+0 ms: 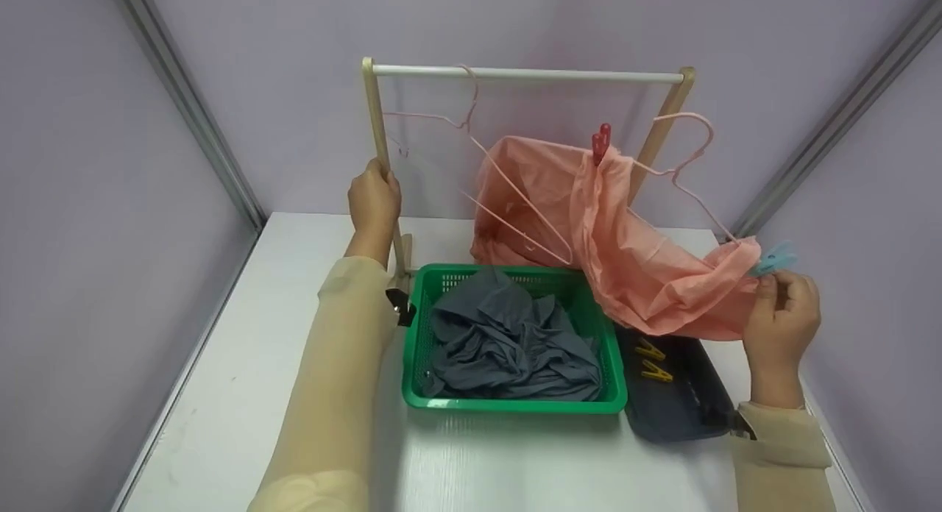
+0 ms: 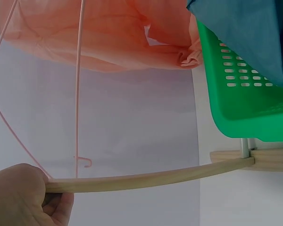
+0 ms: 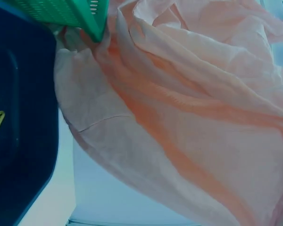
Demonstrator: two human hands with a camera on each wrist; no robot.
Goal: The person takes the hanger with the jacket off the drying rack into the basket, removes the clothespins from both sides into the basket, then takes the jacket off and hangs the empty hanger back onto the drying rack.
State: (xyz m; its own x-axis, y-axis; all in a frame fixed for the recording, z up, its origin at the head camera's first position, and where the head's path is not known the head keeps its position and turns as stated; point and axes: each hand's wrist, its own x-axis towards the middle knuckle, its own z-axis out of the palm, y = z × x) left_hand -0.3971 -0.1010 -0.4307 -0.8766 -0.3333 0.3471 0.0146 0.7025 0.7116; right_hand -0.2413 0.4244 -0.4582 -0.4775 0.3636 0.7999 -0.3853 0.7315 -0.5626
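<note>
My left hand point(image 1: 374, 201) grips the left wooden post point(image 2: 146, 181) of a small clothes rack. At the right, my right hand point(image 1: 784, 317) pinches the edge of a pink cloth garment point(image 1: 662, 276), just below a light blue clothespin point(image 1: 776, 257). A red clothespin point(image 1: 601, 140) fastens the garment's other side to a pink hanger point(image 1: 692, 159). That hanger's hook appears below the rail point(image 1: 530, 73) and apart from it. Another pink hanger point(image 1: 469, 122) hangs from the rail, bare and tilted. In the right wrist view, the garment fills much of the picture; the hand barely shows.
A green basket point(image 1: 515, 406) with a crumpled dark grey cloth point(image 1: 515, 343) stands in front of the rack. Beside it on the white table point(image 1: 294, 350) lies a dark tray point(image 1: 673, 416) holding yellow clothespins point(image 1: 655, 371). Pale walls enclose the table's back and sides.
</note>
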